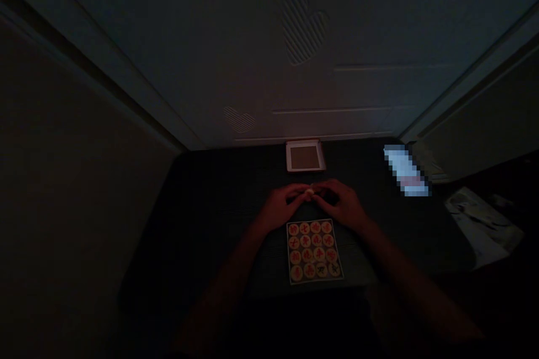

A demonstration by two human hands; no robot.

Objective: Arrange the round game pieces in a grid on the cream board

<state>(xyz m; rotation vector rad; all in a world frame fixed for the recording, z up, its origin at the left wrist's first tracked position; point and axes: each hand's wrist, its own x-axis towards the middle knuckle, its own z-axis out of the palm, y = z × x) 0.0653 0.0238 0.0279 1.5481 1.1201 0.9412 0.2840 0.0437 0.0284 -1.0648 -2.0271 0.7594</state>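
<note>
My left hand (283,203) and my right hand (344,202) meet above the dark table, fingertips pinched together on a small pale round piece (309,192). It looks like a Chinese chess piece, though the fingers cover most of it. Just nearer to me lies a shallow square box (288,252), filled with rows of round Chinese chess pieces (316,241). Most bear red characters; two at the near right bear dark ones. Beyond my hands sits a white-rimmed box lid (288,157) with a brownish inside.
The dark table (210,207) stands against a pale panel (252,67) with raised heart shapes. A bright, blurred-out phone-like object (406,171) lies at the table's right. Papers or a bag (484,227) are beside the right edge. The light is very dim.
</note>
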